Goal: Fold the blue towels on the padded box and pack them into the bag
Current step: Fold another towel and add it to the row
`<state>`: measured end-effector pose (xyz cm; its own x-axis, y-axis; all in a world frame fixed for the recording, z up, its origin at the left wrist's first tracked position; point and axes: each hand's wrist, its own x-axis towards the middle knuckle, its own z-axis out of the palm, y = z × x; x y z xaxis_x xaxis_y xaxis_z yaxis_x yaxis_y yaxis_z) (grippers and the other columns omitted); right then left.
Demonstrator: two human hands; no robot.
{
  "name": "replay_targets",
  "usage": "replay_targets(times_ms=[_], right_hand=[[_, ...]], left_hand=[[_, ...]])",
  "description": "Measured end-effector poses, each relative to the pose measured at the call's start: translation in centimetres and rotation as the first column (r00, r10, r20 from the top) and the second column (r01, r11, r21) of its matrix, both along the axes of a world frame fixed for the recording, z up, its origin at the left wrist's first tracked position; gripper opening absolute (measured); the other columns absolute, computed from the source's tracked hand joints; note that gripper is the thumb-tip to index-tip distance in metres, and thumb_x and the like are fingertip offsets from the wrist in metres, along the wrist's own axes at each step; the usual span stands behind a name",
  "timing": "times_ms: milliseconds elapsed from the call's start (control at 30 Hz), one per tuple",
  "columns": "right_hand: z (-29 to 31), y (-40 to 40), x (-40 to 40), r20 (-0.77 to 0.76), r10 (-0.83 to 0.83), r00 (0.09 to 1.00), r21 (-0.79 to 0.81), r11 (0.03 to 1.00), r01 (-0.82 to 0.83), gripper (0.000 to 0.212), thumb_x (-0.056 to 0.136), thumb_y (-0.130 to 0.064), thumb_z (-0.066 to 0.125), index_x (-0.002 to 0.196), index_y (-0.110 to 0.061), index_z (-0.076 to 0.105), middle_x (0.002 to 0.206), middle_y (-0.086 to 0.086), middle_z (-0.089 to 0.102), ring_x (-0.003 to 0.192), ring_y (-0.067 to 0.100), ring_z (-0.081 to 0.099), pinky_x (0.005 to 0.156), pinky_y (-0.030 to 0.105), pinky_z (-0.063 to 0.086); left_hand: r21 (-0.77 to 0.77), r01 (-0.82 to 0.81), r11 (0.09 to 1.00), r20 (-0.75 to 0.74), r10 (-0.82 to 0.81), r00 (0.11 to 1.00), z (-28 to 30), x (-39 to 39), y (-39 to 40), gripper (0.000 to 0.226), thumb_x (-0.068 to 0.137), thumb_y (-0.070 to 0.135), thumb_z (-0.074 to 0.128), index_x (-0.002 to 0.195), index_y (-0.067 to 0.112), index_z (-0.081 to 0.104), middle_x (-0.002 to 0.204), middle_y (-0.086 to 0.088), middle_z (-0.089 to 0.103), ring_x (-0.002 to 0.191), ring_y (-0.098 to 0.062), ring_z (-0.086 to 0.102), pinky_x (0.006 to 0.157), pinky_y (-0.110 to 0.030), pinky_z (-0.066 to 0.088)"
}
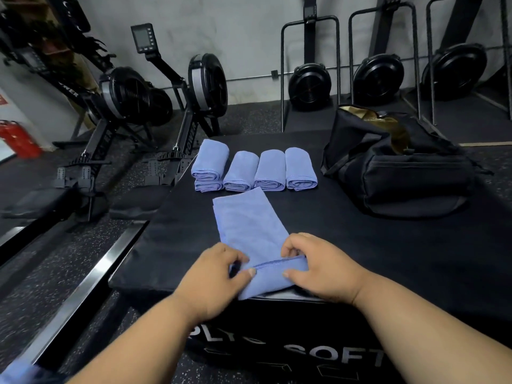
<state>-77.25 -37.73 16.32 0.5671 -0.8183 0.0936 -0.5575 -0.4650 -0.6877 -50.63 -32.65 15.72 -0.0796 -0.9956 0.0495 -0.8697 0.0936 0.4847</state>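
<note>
Blue microfibre, the unrolled towel (250,231) runs lengthwise toward twelve o'clock from my left hand (213,275) and right hand (321,267), both pinching its near hem on the padded box (388,245), rolled towels (253,170) beyond, bag (396,167) at one o'clock.

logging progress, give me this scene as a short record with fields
surface: padded box
done towels: five rolled, far side, one stacked on another at left
current towel: flat, near end being rolled
left hand: pinches near end
right hand: pinches near end
bag: open, far right on box, no towels seen inside
</note>
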Motion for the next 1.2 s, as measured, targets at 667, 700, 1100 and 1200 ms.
replay_targets(times_ms=[667,700,1100,1200], right_hand=[[-0.2,3.7,-2.7,-0.291,0.035,0.956,-0.073,0.996,-0.059,0.010,0.100,-0.043,0.062,0.090,-0.044,0.064,0.104,-0.019,0.058,0.102,0.006,0.048,0.106,0.033,0.034],[-0.4,3.6,-2.7,-0.296,0.016,0.955,-0.065,0.997,-0.037,0.013,0.102,-0.045,0.059,0.092,-0.041,0.066,0.106,-0.018,0.057,0.103,0.008,0.047,0.106,0.033,0.033],[-0.9,2.1,-1.1,-0.384,-0.167,0.908,-0.057,0.986,0.157,0.047,0.102,-0.061,0.047,0.070,-0.028,0.049,0.094,-0.009,0.050,0.099,0.019,0.044,0.099,0.038,0.035],[-1.2,1.9,-1.0,-0.357,-0.186,0.915,-0.058,0.983,0.177,0.046,0.100,-0.063,0.051,0.068,-0.030,0.048,0.092,-0.010,0.049,0.099,0.018,0.044,0.100,0.037,0.035]], left_hand=[[-0.265,0.105,0.958,0.128,-0.073,0.989,-3.7,-2.3,7.3,0.023,0.097,0.047,0.057,0.095,0.027,0.067,0.118,0.016,0.059,0.108,-0.007,0.054,0.098,-0.021,0.045],[-0.258,0.062,0.964,0.117,-0.033,0.993,-4.0,-2.2,7.2,0.025,0.099,0.048,0.057,0.096,0.025,0.069,0.126,0.015,0.056,0.115,-0.007,0.049,0.103,-0.020,0.040],[-0.175,-0.224,0.959,0.060,0.238,0.970,-3.8,-3.0,6.0,0.035,0.090,0.061,0.043,0.073,0.035,0.058,0.120,0.025,0.045,0.114,-0.010,0.033,0.097,-0.030,0.027],[-0.204,-0.286,0.936,0.077,0.307,0.949,-3.7,-3.2,5.8,0.033,0.086,0.062,0.047,0.070,0.034,0.057,0.105,0.024,0.045,0.102,-0.013,0.036,0.089,-0.030,0.027]])
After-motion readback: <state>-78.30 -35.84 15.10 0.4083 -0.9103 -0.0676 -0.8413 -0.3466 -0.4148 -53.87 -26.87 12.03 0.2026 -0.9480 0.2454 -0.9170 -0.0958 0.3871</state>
